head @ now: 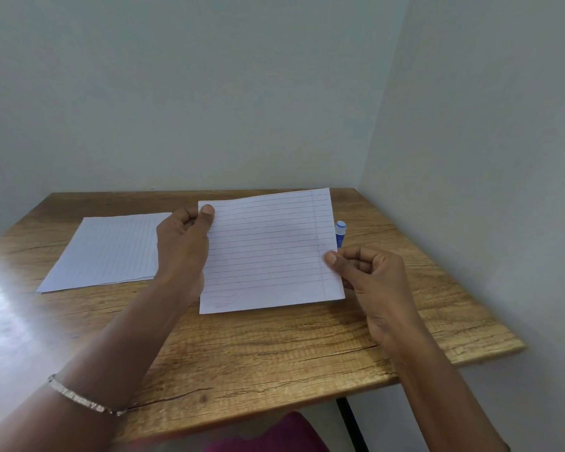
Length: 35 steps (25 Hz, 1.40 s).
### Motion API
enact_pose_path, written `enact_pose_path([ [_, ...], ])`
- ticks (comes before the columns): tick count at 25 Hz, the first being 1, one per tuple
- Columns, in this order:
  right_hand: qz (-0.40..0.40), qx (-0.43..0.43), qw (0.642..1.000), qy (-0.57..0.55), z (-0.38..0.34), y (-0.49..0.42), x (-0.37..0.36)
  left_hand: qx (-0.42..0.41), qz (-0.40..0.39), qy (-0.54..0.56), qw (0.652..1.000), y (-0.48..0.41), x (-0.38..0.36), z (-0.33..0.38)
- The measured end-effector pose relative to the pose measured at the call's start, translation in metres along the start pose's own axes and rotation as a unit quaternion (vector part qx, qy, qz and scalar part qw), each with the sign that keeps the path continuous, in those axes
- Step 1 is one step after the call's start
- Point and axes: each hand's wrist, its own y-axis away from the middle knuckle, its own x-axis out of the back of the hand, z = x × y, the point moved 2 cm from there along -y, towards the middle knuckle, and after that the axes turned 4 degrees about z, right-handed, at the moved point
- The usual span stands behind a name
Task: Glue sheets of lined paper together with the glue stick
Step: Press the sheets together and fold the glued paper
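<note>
Lined sheet (268,249), white with red margin, in the pinch of left hand (183,243) and right hand (369,275)

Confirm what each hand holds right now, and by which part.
Both hold one lined sheet. The left hand pinches its left edge near the top corner; the right hand pinches its right edge, low down. The glue stick is untouched.

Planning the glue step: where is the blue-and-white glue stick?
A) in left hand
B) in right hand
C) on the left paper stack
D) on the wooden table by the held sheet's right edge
D: the blue-and-white glue stick sits on the brown wooden table, just beyond the right edge of the white lined sheet.
</note>
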Motion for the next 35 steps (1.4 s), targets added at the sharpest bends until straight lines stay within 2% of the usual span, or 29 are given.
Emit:
enact_pose_path([
  [5, -0.026, -0.004, 1.0, 0.01, 0.0, 0.004, 0.0, 0.004, 0.022, -0.01, 1.0, -0.004, 0.004, -0.002],
  [8, -0.012, 0.019, 0.999, 0.039, 0.001, 0.005, 0.0, 0.016, 0.028, -0.013, 0.999, -0.004, 0.004, -0.004],
  [14, -0.028, -0.016, 0.999, 0.013, 0.001, 0.008, 0.002, 0.035, 0.044, -0.012, 0.998, -0.005, 0.007, -0.006],
  [19, -0.003, -0.006, 1.0, 0.027, -0.002, 0.008, 0.002, 0.064, 0.036, 0.02, 0.997, -0.003, 0.005, -0.005],
  [26, -0.06, -0.062, 0.996, -0.036, -0.001, 0.016, -0.01, 0.096, 0.049, 0.048, 0.993, -0.001, 0.007, -0.001],
  [31, -0.03, -0.043, 0.998, -0.044, -0.001, 0.021, -0.021, 0.12, 0.049, 0.07, 0.989, 0.002, 0.006, 0.0],
  [35, -0.031, -0.083, 0.994, -0.058, 0.0, 0.02, -0.028, 0.157, 0.039, 0.092, 0.983, 0.0, 0.007, -0.001],
])
